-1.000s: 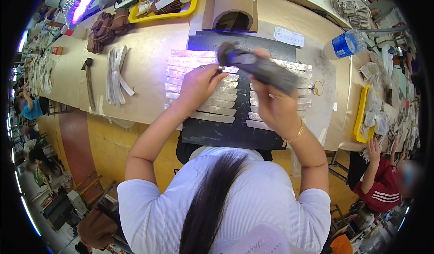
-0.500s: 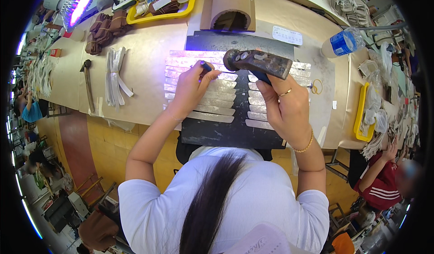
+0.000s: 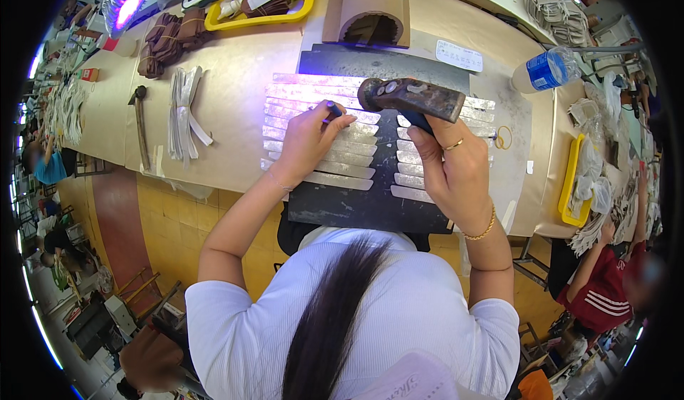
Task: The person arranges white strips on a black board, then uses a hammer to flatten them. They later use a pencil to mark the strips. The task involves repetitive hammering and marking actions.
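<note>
My left hand (image 3: 311, 140) is closed round a short dark blue tool (image 3: 333, 109), thin like a pen or a punch; its lower end is hidden by my fingers. It rests over a column of pale silvery strips (image 3: 340, 168) laid on a black board (image 3: 335, 206). My right hand (image 3: 456, 168) grips a hammer (image 3: 420, 98) with a worn metal head and a blue handle. The hammer head hangs above the gap between that column and a second column of strips (image 3: 410, 180), right of my left hand and apart from the tool.
A cardboard tube (image 3: 369, 1) stands behind the board. At the left lie a bundle of pale strips (image 3: 179, 115), another hammer (image 3: 141, 129) and brown bundles (image 3: 164, 47). A yellow tray (image 3: 267, 19) is at the back; a plastic bottle (image 3: 538, 72) and yellow basket (image 3: 572, 179) are right.
The tool in my left hand stands more upright, and its slim end no longer shows past my fingers. My right hand holds the hammer much as before. The view has shifted slightly.
</note>
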`<action>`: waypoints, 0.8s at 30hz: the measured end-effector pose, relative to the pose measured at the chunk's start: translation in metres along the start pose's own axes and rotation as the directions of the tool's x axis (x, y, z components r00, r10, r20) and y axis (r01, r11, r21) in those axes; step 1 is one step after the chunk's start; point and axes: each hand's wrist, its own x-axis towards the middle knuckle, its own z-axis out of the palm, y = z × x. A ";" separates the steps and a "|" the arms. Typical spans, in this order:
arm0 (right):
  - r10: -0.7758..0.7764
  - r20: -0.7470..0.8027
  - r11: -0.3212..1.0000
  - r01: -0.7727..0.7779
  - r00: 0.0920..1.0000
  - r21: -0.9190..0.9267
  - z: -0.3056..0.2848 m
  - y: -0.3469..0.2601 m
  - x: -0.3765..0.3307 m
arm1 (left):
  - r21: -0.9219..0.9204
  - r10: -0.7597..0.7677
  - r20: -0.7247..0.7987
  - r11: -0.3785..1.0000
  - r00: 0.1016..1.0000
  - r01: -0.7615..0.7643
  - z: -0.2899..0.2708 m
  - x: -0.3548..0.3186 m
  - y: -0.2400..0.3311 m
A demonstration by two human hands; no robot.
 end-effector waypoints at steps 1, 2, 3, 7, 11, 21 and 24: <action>0.004 0.004 1.000 -0.004 1.000 0.001 0.000 0.000 0.000 | 0.004 0.000 0.001 1.000 1.000 0.000 0.000 0.000 0.000; 0.008 0.007 1.000 -0.008 1.000 0.003 0.000 0.000 -0.001 | 0.008 0.000 0.001 1.000 1.000 0.000 0.000 0.000 0.000; 0.007 0.008 1.000 -0.007 1.000 0.000 -0.001 0.000 -0.001 | 0.011 0.000 0.002 1.000 1.000 -0.001 0.000 0.000 0.001; -0.011 0.009 1.000 0.011 1.000 -0.021 -0.002 -0.002 0.003 | 0.149 0.066 0.038 0.986 0.997 -0.071 0.000 0.001 0.004; -0.114 -0.031 0.990 0.116 0.993 0.080 -0.006 -0.013 0.011 | 0.167 0.189 0.020 0.968 0.982 -0.190 -0.001 0.000 0.011; -0.057 0.159 0.991 0.076 0.986 -0.112 -0.008 -0.017 0.008 | 0.291 0.229 0.028 0.929 0.973 -0.227 0.001 0.000 -0.002; -0.076 0.002 0.997 0.076 0.997 -0.026 -0.010 -0.015 0.006 | 0.123 0.072 -0.020 0.990 0.997 -0.069 0.003 0.002 -0.008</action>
